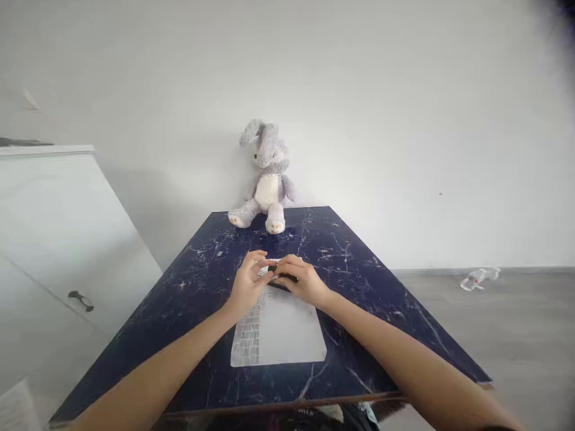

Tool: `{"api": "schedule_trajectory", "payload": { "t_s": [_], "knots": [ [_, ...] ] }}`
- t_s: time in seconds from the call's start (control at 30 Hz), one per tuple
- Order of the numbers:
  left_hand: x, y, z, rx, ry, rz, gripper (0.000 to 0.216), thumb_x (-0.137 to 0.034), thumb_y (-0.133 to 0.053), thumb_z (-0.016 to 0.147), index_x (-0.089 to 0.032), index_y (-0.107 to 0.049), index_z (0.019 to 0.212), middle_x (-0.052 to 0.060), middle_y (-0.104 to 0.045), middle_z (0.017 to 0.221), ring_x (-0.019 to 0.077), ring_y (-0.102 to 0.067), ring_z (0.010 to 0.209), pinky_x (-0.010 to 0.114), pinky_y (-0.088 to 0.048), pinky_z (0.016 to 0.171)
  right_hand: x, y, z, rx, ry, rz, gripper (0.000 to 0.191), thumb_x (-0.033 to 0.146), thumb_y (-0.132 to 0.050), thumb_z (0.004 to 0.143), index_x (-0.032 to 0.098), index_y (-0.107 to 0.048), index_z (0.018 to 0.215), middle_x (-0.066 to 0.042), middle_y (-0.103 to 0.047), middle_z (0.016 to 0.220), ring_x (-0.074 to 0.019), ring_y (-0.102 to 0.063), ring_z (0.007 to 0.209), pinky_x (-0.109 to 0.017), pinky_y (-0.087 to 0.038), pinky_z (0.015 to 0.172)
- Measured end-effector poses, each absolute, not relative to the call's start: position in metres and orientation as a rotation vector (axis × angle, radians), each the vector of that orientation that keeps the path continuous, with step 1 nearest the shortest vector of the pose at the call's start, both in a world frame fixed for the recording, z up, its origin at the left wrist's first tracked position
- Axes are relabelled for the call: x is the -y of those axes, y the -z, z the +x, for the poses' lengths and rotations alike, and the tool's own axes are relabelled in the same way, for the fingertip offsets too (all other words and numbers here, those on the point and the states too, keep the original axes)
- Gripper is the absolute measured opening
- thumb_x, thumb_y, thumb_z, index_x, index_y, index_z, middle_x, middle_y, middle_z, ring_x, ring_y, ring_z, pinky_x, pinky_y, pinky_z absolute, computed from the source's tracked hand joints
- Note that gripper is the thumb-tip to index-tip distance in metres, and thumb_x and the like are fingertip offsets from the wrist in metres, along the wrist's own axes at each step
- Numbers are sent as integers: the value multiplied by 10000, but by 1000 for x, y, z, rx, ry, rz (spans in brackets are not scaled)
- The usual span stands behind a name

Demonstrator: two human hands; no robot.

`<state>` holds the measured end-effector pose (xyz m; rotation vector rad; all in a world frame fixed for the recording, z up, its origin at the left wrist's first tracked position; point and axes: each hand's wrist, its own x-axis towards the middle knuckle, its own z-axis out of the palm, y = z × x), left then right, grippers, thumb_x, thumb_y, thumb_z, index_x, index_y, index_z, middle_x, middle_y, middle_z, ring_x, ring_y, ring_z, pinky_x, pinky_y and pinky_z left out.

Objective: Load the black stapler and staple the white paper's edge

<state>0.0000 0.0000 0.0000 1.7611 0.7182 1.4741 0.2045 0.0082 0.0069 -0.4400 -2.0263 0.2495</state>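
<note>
Both of my hands meet over the far end of a white sheet or board (291, 332), which has a grey patterned strip along its left side. My right hand (302, 278) is closed around a small dark object (283, 277), which looks slim; its exact kind is hidden by the fingers. From the left, my left hand (251, 276) pinches the near end of that same dark object with thumb and forefinger. The sheet lies flat on a dark blue marbled table (359, 299).
A grey and white plush rabbit (268, 191) sits at the table's far edge against the wall. To the left stands a white cabinet (54, 227) with a dark handle (81, 300). A crumpled clear plastic item (478, 278) lies on the floor at right.
</note>
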Motion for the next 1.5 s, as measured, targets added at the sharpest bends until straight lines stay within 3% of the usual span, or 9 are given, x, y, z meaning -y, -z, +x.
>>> {"api": "schedule_trajectory", "payload": {
  "t_s": [0.2,0.4,0.53,0.67,0.77,0.97,1.17,1.3,1.5],
  "knots": [
    [5,-3,1,-753,-1462,1940,182,-326,-707,944,-216,-605,1046,85,-512,1216,215,-656,1094,319,-621,829,-9,-10,208,2029,-257,-422,44,239,-670,980,238,-711,997,-46,-766,959,-210,-704,877,-405,-578,878],
    [-32,-12,-51,-1279,-1553,2307,155,-272,-514,1011,-201,-651,1013,71,-620,994,199,-642,937,332,-610,828,-63,-5,274,1795,-100,-939,95,307,-704,873,224,-736,908,-50,-739,897,-226,-662,823,-383,-562,779],
    [-80,8,-98,-2091,-1062,2287,376,-301,-515,993,-108,-650,1286,237,-564,1379,372,-530,1343,527,-437,1139,-101,13,339,1592,23,-1295,193,310,-678,802,217,-771,942,-41,-751,854,-230,-649,779,-399,-534,844],
    [-100,29,-114,-2345,-487,2125,535,-368,-468,1015,-77,-558,1455,269,-440,1575,488,-365,1477,679,-323,1158,-118,30,366,1561,15,-1507,192,330,-654,820,224,-805,875,-65,-777,910,-265,-675,896,-396,-516,908],
    [-97,27,-114,-2280,-471,2210,456,-331,-471,1006,-101,-651,1356,238,-554,1491,442,-487,1403,597,-389,1139,-124,39,365,1612,-40,-1584,121,284,-696,773,240,-809,786,-60,-779,874,-272,-686,893,-395,-520,901],
    [-84,11,-102,-2184,-489,2363,279,-144,-462,961,-183,-737,934,146,-749,997,305,-709,1000,371,-524,883,-130,47,366,1594,-115,-1636,97,272,-718,736,245,-810,749,-46,-764,778,-262,-700,818,-369,-535,850],
    [-80,9,-102,-2129,-547,2378,243,-71,-551,899,-195,-671,1069,108,-732,903,278,-713,880,322,-503,779,-129,46,374,1424,-110,-1661,268,361,-609,818,181,-802,864,-78,-768,793,-254,-719,766,-346,-547,806],
    [-82,11,-101,-2035,-601,2390,328,-30,-542,885,-213,-697,1110,96,-733,1040,241,-710,961,293,-505,826,-128,45,369,1456,-130,-1652,186,305,-624,772,199,-777,770,-59,-770,793,-250,-723,794,-339,-536,835],
    [-76,14,-78,-1581,-1002,2082,219,-249,-554,924,-193,-754,994,68,-694,941,190,-660,755,307,-536,757,-125,43,362,1545,-147,-1627,155,266,-627,754,205,-770,750,-47,-764,782,-234,-716,785,-321,-528,831]
  ]
}}
